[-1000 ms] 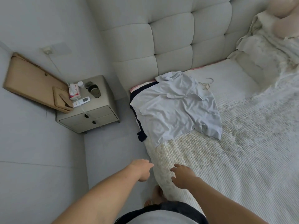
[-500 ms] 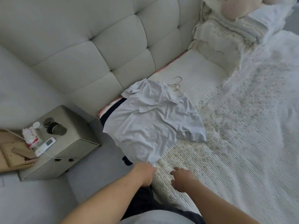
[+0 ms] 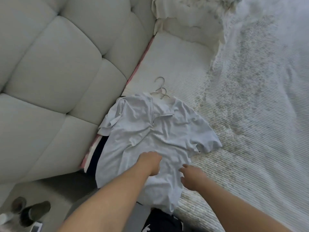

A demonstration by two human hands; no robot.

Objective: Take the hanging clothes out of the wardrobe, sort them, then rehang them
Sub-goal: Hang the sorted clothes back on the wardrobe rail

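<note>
The shirt (image 3: 155, 141) lies spread on the bed (image 3: 250, 131), hangers (image 3: 160, 91) at its collar. The left hand (image 3: 150, 163) is curled on its lower part; whether it grips, I can't tell. The right hand (image 3: 192, 177) hovers beside, fingers loose.

Two bare forearms enter from the lower edge, with no sleeves, watch, rings or bands visible on either. The left hand (image 3: 151, 162) and right hand (image 3: 192, 179) are ungloved. Below the arms, at the bottom edge, a strip of grey garment (image 3: 143, 213) shows at the torso. Beneath it lies a black garment (image 3: 163, 221) bearing a small white printed mark near its lower part; the mark's design is too blurred to identify.
</note>
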